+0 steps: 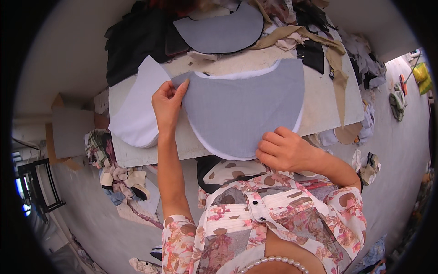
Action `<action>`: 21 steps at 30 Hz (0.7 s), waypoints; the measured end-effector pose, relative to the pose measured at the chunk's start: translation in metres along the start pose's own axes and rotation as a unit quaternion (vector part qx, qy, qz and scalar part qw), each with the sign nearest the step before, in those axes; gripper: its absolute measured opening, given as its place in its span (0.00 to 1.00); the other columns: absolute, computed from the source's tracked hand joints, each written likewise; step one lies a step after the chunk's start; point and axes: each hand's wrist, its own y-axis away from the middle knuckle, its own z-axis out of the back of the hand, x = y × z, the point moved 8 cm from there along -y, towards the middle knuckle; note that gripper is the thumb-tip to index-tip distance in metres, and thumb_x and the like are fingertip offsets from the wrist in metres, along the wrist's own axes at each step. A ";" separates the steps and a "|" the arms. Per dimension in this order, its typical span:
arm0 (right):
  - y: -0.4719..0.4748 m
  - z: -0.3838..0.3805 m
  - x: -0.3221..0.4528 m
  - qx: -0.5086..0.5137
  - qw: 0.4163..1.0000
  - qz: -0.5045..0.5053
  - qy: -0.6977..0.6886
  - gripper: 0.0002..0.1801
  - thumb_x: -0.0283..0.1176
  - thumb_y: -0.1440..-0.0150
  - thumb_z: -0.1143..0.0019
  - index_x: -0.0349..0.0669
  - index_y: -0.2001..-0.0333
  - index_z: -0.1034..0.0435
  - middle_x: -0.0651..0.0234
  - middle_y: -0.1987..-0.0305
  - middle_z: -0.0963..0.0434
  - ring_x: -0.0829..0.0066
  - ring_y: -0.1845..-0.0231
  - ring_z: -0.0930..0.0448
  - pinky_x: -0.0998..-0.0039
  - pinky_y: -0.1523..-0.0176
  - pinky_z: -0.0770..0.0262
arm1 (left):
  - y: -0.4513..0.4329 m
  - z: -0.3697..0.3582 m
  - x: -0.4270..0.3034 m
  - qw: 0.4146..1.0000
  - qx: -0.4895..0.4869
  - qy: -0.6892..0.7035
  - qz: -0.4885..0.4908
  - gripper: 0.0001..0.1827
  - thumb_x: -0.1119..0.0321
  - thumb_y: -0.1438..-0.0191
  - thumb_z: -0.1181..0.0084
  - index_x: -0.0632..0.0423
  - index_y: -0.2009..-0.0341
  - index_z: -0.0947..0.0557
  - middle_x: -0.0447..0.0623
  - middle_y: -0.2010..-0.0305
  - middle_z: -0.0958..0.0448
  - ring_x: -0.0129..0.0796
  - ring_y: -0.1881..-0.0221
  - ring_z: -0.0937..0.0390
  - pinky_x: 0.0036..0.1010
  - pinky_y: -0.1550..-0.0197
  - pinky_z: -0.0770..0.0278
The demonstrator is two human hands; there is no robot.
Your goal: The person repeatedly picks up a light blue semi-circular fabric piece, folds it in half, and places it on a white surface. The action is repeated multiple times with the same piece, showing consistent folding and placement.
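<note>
A grey curved fabric piece (243,109) lies over a white piece of the same shape (212,149), whose rim shows along the top and bottom edges. My left hand (170,101) pinches the grey piece's upper left corner between thumb and fingers. At its lower right edge, my right hand (284,149) has curled fingers on the fabric; the fingertips are partly hidden. Left of the pieces, a stack of white curved pieces (137,109) rests on the table. Another grey curved piece with a dark edge (226,32) lies beyond.
The pale table (328,113) has its near edge close to my body. Black fabric (137,44) covers the far left, and tan fabric strips (337,68) with scraps lie at the far right. Cloth scraps (125,181) are heaped below on the left, near a cardboard box (72,132).
</note>
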 end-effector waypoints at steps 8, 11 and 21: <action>-0.009 0.031 -0.029 -0.024 0.991 -0.116 -0.055 0.18 0.43 0.51 0.42 0.40 0.65 0.30 0.67 0.63 0.29 0.65 0.58 0.27 0.65 0.62 0.31 | 0.019 -0.001 -0.032 0.969 -0.071 -0.188 -0.146 0.19 0.61 0.49 0.35 0.55 0.54 0.21 0.48 0.64 0.24 0.32 0.64 0.28 0.27 0.61 0.30; -0.009 0.039 -0.065 -0.037 0.972 -0.230 0.003 0.29 0.51 0.48 0.44 0.41 0.49 0.31 0.57 0.44 0.32 0.54 0.41 0.33 0.53 0.45 0.34 | 0.052 -0.024 -0.057 0.918 -0.042 -0.246 -0.309 0.30 0.55 0.49 0.37 0.51 0.43 0.26 0.56 0.42 0.32 0.46 0.40 0.35 0.42 0.40 0.40; 0.024 -0.019 -0.109 0.075 0.941 -0.330 0.032 0.40 0.52 0.47 0.46 0.49 0.34 0.43 0.50 0.27 0.53 0.46 0.26 0.58 0.42 0.29 0.68 | 0.076 -0.073 -0.037 0.856 0.130 -0.392 -0.311 0.41 0.40 0.49 0.45 0.48 0.35 0.35 0.61 0.28 0.52 0.58 0.27 0.59 0.56 0.31 0.67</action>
